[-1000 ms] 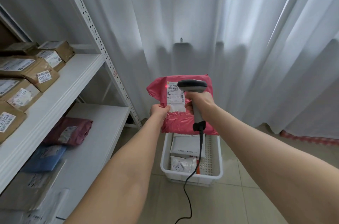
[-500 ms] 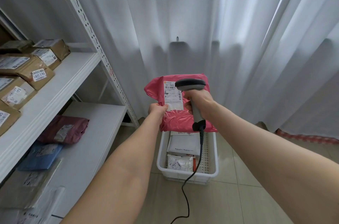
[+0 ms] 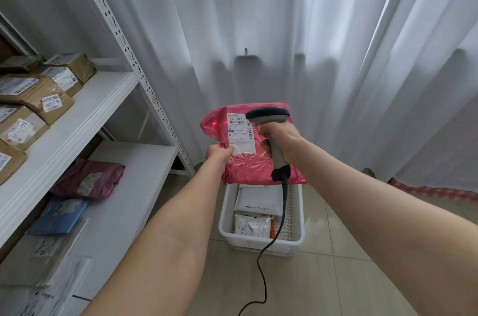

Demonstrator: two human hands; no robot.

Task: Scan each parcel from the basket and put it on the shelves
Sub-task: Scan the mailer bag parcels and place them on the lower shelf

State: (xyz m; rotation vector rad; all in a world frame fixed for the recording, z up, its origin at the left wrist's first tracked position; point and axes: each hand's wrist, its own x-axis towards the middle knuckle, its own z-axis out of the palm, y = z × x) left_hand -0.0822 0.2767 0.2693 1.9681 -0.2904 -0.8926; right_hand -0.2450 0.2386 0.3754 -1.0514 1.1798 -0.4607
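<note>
My left hand [image 3: 218,156] grips the left edge of a pink plastic parcel [image 3: 248,168], held upright above the white basket [image 3: 224,214]. A white shipping label [image 3: 240,132] faces me, with a red laser line across its top and a red dot on the pink wrap. My right hand [image 3: 280,138] grips the handle of a grey barcode scanner [image 3: 267,115], whose head points at the label. The scanner's black cable hangs down past the basket. White and silver parcels [image 3: 258,202] lie in the basket.
White metal shelves [image 3: 85,114] stand on the left. Brown boxes [image 3: 38,98] fill the upper shelf; a maroon parcel [image 3: 89,181], a blue parcel [image 3: 60,214] and clear bags lie on the lower one. White curtains hang behind. The floor is tiled.
The pink parcel and scanner have stayed almost still in my hands. The red laser line now shows across the label's top. The view has shifted slightly.
</note>
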